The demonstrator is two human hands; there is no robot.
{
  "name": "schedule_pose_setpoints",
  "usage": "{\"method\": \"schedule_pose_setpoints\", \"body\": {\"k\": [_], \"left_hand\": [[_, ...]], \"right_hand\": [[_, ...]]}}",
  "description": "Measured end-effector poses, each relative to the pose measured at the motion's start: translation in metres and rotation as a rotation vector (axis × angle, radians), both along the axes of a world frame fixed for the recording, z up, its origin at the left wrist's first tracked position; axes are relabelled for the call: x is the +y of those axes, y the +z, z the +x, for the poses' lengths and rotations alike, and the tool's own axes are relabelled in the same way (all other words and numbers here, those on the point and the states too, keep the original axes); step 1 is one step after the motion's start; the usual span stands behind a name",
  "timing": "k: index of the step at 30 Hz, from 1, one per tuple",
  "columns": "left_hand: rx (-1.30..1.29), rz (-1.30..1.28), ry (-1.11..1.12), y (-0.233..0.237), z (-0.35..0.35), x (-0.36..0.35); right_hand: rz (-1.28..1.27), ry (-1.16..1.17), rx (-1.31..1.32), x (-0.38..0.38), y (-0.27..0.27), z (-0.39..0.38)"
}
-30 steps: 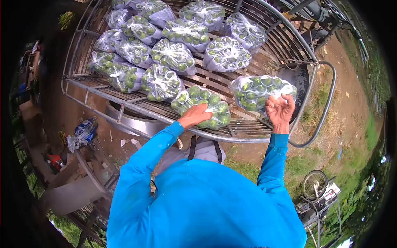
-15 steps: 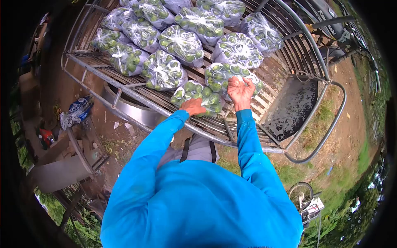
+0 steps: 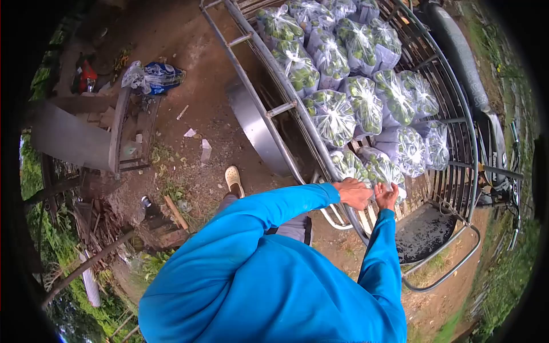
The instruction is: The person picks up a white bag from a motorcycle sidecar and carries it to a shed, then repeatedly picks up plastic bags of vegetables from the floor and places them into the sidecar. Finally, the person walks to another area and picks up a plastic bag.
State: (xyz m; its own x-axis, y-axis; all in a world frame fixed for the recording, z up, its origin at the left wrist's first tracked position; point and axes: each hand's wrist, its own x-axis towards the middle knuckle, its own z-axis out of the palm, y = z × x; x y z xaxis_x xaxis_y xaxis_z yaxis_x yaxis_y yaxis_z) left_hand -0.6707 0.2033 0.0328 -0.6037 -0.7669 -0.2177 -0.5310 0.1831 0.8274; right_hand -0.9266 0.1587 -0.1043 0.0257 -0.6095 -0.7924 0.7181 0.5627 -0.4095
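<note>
Clear plastic bags of green limes lie packed on a slatted metal cart bed (image 3: 452,171). My left hand (image 3: 354,193) rests on the nearest bag of limes (image 3: 350,167) at the bed's near end. My right hand (image 3: 386,195) grips the neighbouring bag of limes (image 3: 386,171) from below, right beside the left hand. Both arms wear bright blue sleeves. More bags, such as one large bag (image 3: 333,117), fill the bed beyond.
The cart's steel side rail (image 3: 269,63) runs along the left of the bags, with a metal fender (image 3: 257,128) below. A dark tray (image 3: 423,234) sits at the cart's near end. Dirt ground, a wooden bench (image 3: 74,137), a blue-white sack (image 3: 154,75) and scrap wood lie left.
The view has swung round, so the cart now runs up the right side. My right hand has brought its bag in beside the left hand's bag, and both hands are close together.
</note>
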Motion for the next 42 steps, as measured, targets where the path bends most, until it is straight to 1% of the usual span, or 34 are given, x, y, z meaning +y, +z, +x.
{"method": "schedule_pose_setpoints", "body": {"k": [1,3,5,7,9,11,12,13,15,16,17,18,19,20,21,22,23,24,25,27,28,29,31,32,33,34,35,36,37,38,39,40,41,42], "left_hand": [[0.085,-0.077,-0.026,0.017,0.020,0.012],[0.277,-0.136,0.008,0.048,0.074,0.043],[0.456,-0.055,0.029,0.082,0.161,0.078],[0.462,-0.031,0.107,0.081,0.255,0.119],[0.356,0.090,0.286,0.047,0.358,0.165],[-0.007,0.154,0.590,0.004,0.469,0.224],[-0.067,0.223,0.752,0.017,0.523,0.245],[0.093,0.195,0.872,0.012,0.575,0.271],[0.138,0.177,1.078,0.013,0.657,0.294],[0.205,0.207,1.161,0.031,0.689,0.297],[0.275,0.241,1.243,0.054,0.716,0.294],[0.276,0.228,1.249,0.063,0.741,0.285],[0.319,0.231,1.351,0.069,0.765,0.276],[0.360,0.234,1.454,0.070,0.787,0.265],[0.353,0.228,1.462,0.066,0.809,0.253],[0.398,0.265,1.483,0.058,0.830,0.240],[0.444,0.296,1.502,0.050,0.853,0.225],[0.435,0.317,1.485,0.040,0.872,0.211],[0.431,0.328,1.496,0.026,0.885,0.206],[0.336,0.433,1.462,0.002,0.913,0.194],[0.360,0.470,1.511,-0.021,0.932,0.191],[0.385,0.544,1.556,-0.047,0.930,0.209],[0.312,0.778,1.683,-0.070,0.932,0.215],[0.373,1.005,1.711,-0.043,0.933,0.199],[0.327,1.118,1.784,-0.035,0.932,0.186],[0.403,1.249,1.802,-0.027,0.937,0.172],[0.435,1.309,1.753,-0.036,0.949,0.171],[0.515,1.396,1.696,-0.065,0.962,0.173],[0.469,1.347,1.749,-0.062,0.972,0.153],[0.489,1.298,1.775,-0.062,0.988,0.136],[0.507,1.253,1.798,-0.062,1.008,0.120],[0.512,1.260,1.868,-0.046,1.027,0.090],[0.523,1.257,1.939,-0.038,1.056,0.054],[0.539,1.336,1.899,-0.068,1.090,0.043]], "right_hand": [[-0.035,0.112,0.093,0.003,-0.003,0.001],[-0.019,0.127,0.310,0.011,0.013,0.025],[-0.003,0.322,0.327,0.007,0.046,0.058],[-0.191,0.329,0.556,0.011,0.083,0.128],[-0.329,0.408,0.826,0.016,0.130,0.214],[-0.545,0.655,0.900,0.006,0.145,0.280],[-0.555,0.697,0.930,-0.006,0.140,0.314],[-0.619,0.774,0.985,-0.006,0.157,0.355],[-0.854,0.811,1.311,-0.025,0.138,0.413],[-0.976,0.799,1.389,-0.019,0.168,0.463],[-0.909,0.844,1.202,-0.017,0.190,0.505],[-1.016,0.866,1.266,-0.026,0.182,0.530],[-1.118,0.889,1.327,-0.036,0.173,0.553],[-1.110,0.887,1.258,-0.042,0.175,0.581],[-1.208,0.930,1.330,-0.056,0.174,0.611],[-1.236,0.898,1.282,-0.065,0.172,0.637],[-1.266,0.862,1.234,-0.071,0.190,0.676],[-1.285,0.819,1.182,-0.095,0.162,0.698],[-1.112,0.811,1.022,-0.097,0.189,0.743],[-1.294,0.823,1.032,-0.136,0.167,0.805],[-1.240,0.825,0.856,-0.159,0.164,0.847],[-1.151,0.843,0.693,-0.165,0.164,0.874],[-1.070,0.934,0.560,-0.198,0.173,0.939],[-1.144,0.923,0.522,-0.212,0.171,0.968],[-1.225,0.910,0.483,-0.230,0.172,0.997],[-1.371,1.047,0.537,-0.251,0.186,1.025],[-1.328,1.161,0.590,-0.263,0.211,1.054],[-1.292,1.254,0.532,-0.280,0.219,1.081],[-1.251,1.346,0.475,-0.300,0.219,1.109],[-1.260,1.349,0.478,-0.320,0.212,1.136],[-1.205,1.415,0.241,-0.340,0.200,1.161],[-1.138,1.471,0.007,-0.362,0.187,1.184],[-1.151,1.478,0.017,-0.389,0.168,1.213],[-1.223,1.717,0.298,-0.416,0.137,1.243]]}}
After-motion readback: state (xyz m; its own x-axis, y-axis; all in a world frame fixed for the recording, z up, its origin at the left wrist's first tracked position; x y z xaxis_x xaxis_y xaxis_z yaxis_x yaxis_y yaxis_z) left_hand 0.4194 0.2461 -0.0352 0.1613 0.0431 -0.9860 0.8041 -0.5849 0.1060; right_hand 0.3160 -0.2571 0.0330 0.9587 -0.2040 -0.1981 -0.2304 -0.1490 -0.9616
